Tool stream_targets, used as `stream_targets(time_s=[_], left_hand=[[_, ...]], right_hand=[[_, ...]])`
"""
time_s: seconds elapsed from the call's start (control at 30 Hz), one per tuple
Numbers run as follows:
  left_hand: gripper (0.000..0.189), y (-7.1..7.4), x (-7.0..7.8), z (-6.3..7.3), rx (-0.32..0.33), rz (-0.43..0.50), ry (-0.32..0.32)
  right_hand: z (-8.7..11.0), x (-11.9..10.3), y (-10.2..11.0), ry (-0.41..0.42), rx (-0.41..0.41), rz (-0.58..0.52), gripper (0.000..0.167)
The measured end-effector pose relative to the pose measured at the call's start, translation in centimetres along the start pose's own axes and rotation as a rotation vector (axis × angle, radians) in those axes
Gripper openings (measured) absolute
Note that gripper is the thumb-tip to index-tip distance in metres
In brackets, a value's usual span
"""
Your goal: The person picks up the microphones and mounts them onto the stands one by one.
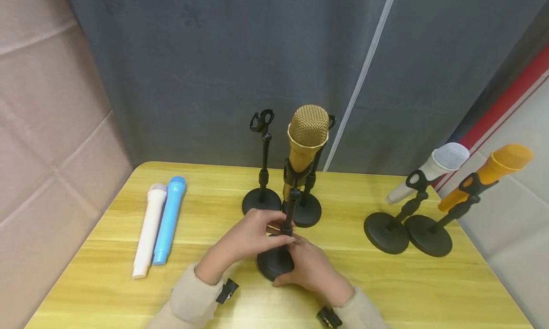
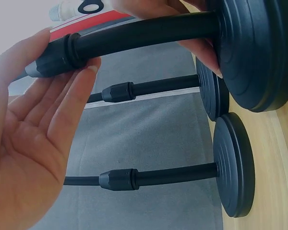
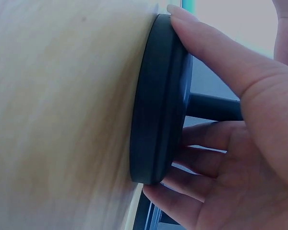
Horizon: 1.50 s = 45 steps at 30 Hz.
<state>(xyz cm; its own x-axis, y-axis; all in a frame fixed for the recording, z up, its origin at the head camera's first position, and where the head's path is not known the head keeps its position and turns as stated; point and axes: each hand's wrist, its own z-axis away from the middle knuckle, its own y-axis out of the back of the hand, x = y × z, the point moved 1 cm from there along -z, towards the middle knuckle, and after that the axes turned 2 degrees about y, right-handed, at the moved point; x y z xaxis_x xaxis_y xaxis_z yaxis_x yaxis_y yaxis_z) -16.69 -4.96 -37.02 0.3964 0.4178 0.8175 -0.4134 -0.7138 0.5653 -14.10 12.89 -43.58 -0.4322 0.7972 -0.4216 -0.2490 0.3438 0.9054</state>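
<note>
A gold microphone (image 1: 305, 133) sits in the clip of a black desktop microphone stand (image 1: 290, 212) at the middle of the table. My left hand (image 1: 246, 238) pinches the stand's pole; the left wrist view shows thumb and fingers around its collar (image 2: 57, 55). Lower down, my right hand (image 1: 310, 267) grips the round base (image 3: 158, 100), its thumb and fingers on opposite sides of the rim. In the right wrist view the base is at the wooden tabletop; whether it touches fully I cannot tell. Behind it stand two more black stands, one with a bare clip (image 1: 262, 121), the other partly hidden (image 1: 315, 176).
A white microphone (image 1: 149, 231) and a blue microphone (image 1: 169, 221) lie side by side at the left. On the right, two stands hold a white microphone (image 1: 429, 171) and an orange microphone (image 1: 486, 176). A grey curtain (image 1: 214, 81) hangs behind the table.
</note>
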Motion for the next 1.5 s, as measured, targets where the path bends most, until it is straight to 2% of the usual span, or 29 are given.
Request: stream_targets(time_s=[0.13, 0.43, 0.63, 0.87, 0.93, 1.03, 1.17, 1.33, 1.5], left_hand=[[0.022, -0.03, 0.06, 0.05, 0.023, -0.008, 0.025], [0.02, -0.03, 0.17, 0.03, 0.049, -0.017, 0.035], [0.019, -0.13, 0.35, -0.04, 0.075, -0.007, 0.016], [0.009, -0.39, 0.31, 0.11, 0.222, -0.07, -0.108], [0.009, -0.51, 0.33, 0.17, 0.255, -0.076, -0.128], [0.012, -0.66, 0.39, 0.23, 0.284, -0.042, -0.123], [0.012, -0.64, 0.51, 0.25, 0.278, 0.013, -0.1], [0.01, -0.48, 0.67, 0.16, 0.227, -0.002, -0.109], [0.012, -0.37, 0.7, 0.18, 0.209, -0.01, -0.111]], right_hand=[[0.02, 0.02, -0.03, 0.003, 0.002, 0.0, 0.095], [0.05, 0.03, -0.22, 0.021, 0.018, 0.022, 0.094], [0.14, -0.02, -0.16, 0.034, 0.031, 0.05, 0.088], [0.19, -0.07, -0.12, 0.049, 0.041, 0.055, 0.092], [0.18, -0.04, -0.15, 0.053, 0.048, 0.058, 0.091], [0.21, -0.06, -0.12, 0.055, 0.048, 0.06, 0.091], [0.24, -0.14, -0.07, 0.052, 0.039, 0.059, 0.092], [0.32, -0.27, 0.07, 0.053, 0.045, 0.053, 0.093], [0.4, -0.38, 0.17, 0.048, 0.039, 0.041, 0.093]])
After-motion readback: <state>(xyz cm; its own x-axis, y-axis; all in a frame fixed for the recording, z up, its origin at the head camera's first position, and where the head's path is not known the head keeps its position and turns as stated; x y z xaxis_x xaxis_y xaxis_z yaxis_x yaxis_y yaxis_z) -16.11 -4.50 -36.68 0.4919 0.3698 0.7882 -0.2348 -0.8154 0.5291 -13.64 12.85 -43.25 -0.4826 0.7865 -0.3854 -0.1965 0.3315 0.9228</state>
